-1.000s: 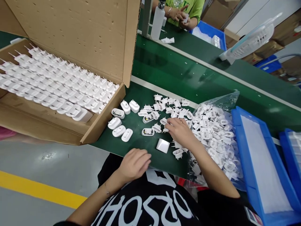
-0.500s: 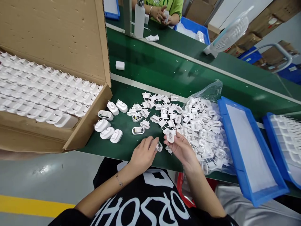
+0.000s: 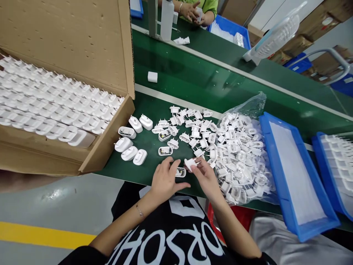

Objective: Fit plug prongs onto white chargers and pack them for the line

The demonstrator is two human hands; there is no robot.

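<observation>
My right hand (image 3: pixel 207 179) pinches a white plug cap (image 3: pixel 189 164) with metal pins, just above the green table. To its left, my left hand (image 3: pixel 164 180) has its thumb stretched away from the fingers. Between that thumb and fingers an open charger housing (image 3: pixel 180 172) stands on the table, its circuit board showing at the top; whether the fingertips touch it I cannot tell. Beyond the left hand stand two more open housings, one nearer (image 3: pixel 165 151) and one farther (image 3: pixel 164 135). Loose plug caps (image 3: pixel 195 130) lie scattered ahead of my hands.
Several capped chargers (image 3: pixel 140 157) stand left, beside a cardboard box (image 3: pixel 106 147) with rows of chargers. At right are a clear bag of plug caps (image 3: pixel 239 158) and a blue tray (image 3: pixel 300 230). A white block (image 3: pixel 152 77) lies near the divider; a co-worker's hands (image 3: pixel 190 13) are beyond.
My right hand has brought the plug cap left and slightly down, turning it sideways. My left thumb has moved away from the fingers, and the housing shows more fully. The view has shifted slightly.
</observation>
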